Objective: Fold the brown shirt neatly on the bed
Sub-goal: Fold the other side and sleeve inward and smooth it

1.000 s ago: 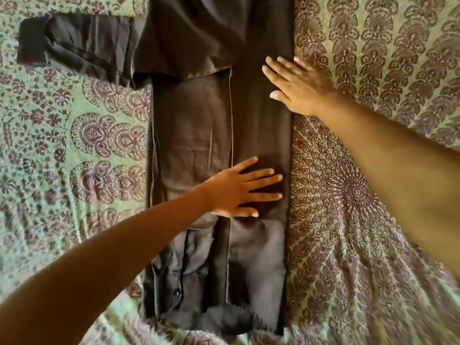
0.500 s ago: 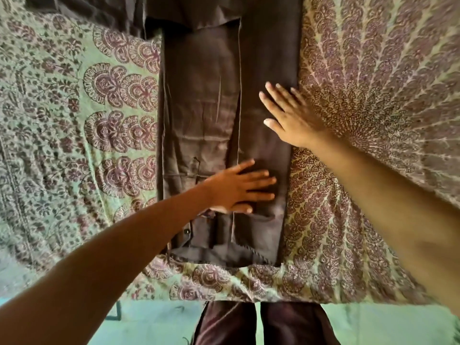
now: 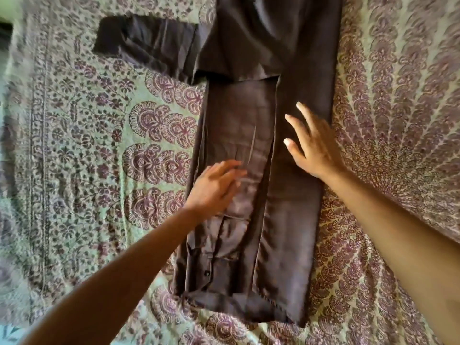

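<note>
The brown shirt (image 3: 286,220) lies flat on the bed (image 3: 99,158) as a long narrow strip running away from me, its right side folded in over the middle. One sleeve (image 3: 146,46) sticks out to the left at the far end. A button placket and a pocket show near the close left edge. My left hand (image 3: 214,188) rests palm down on the left half of the strip, fingers apart and blurred. Over the folded right panel my right hand (image 3: 313,145) is spread flat, holding nothing.
The bed is covered by a green spread with maroon floral and fan patterns (image 3: 398,108). Its near edge runs along the bottom of the view. A dark gap shows at the far left edge (image 3: 5,36).
My left hand has slid left from the folded right panel onto the left half. My right hand has shifted a little further onto the shirt's folded panel. The view has tilted up, showing the sleeve again.
</note>
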Motion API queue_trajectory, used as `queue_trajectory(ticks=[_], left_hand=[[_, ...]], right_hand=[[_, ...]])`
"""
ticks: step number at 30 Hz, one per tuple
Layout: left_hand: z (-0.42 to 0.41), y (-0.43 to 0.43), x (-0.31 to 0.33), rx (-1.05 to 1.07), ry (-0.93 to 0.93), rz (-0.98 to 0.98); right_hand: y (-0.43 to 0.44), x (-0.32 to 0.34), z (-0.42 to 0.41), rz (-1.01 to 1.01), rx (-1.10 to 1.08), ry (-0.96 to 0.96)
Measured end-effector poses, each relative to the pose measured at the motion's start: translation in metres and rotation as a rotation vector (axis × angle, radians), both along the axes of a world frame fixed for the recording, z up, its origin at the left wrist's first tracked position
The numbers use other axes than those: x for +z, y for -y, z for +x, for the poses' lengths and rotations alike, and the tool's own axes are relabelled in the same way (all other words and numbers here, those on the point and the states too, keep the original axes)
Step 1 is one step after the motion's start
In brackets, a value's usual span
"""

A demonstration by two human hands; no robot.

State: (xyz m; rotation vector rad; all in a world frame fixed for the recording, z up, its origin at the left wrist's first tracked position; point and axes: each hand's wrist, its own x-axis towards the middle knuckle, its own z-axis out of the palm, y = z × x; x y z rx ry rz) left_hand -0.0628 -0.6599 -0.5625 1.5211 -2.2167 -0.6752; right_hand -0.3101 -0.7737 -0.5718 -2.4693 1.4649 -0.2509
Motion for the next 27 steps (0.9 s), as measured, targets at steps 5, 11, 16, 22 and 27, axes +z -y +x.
queue_trajectory(ticks=[5, 11, 16, 22, 27], left_hand=[[0.078, 0.119, 0.014, 0.76, -0.017, 0.067], [0.16, 0.207, 0.001, 0.988, 0.098, 0.072], [0.216, 0.27, -0.007, 1.035, 0.244, 0.05], [0.277, 0.298, -0.034, 1.104, 0.087, 0.392], [0.264, 0.307, -0.017, 1.192, -0.3, 0.418]], right_hand=[[0.069, 0.016, 0.062, 0.017, -0.038, 0.056], [0.148, 0.012, 0.117, 0.12, -0.219, -0.008], [0.175, -0.021, 0.129, 0.283, -0.265, -0.152], [0.164, -0.049, 0.133, 0.05, -0.306, -0.191], [0.164, -0.046, 0.136, 0.11, -0.306, -0.21]])
